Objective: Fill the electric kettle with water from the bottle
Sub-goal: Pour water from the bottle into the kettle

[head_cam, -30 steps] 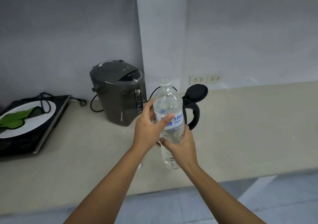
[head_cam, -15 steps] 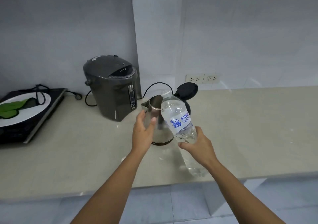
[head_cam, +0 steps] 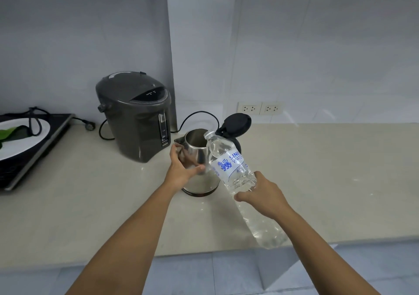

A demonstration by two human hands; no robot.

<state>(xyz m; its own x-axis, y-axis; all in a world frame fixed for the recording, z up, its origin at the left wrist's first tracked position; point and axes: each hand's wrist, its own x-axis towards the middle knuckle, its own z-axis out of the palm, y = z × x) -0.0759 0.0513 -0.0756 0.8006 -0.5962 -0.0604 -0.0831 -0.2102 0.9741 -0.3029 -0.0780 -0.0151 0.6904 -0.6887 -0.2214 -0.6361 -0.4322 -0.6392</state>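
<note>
A steel electric kettle stands on the counter with its black lid flipped up and its mouth showing. My left hand wraps the kettle's left side below the spout. My right hand grips a clear water bottle with a blue-printed label. The bottle leans to the left, uncapped, its neck at the kettle's right rim. Its base hangs over the counter's front edge. I see no water stream.
A dark grey hot-water dispenser stands left of the kettle, its cord looping behind. At the far left a cooktop carries a white plate with green leaves. Two wall sockets sit behind. The beige counter stretches right.
The bottle went from upright in both hands to tilted left over the kettle, held by my right hand alone. My left hand moved onto the kettle's side.
</note>
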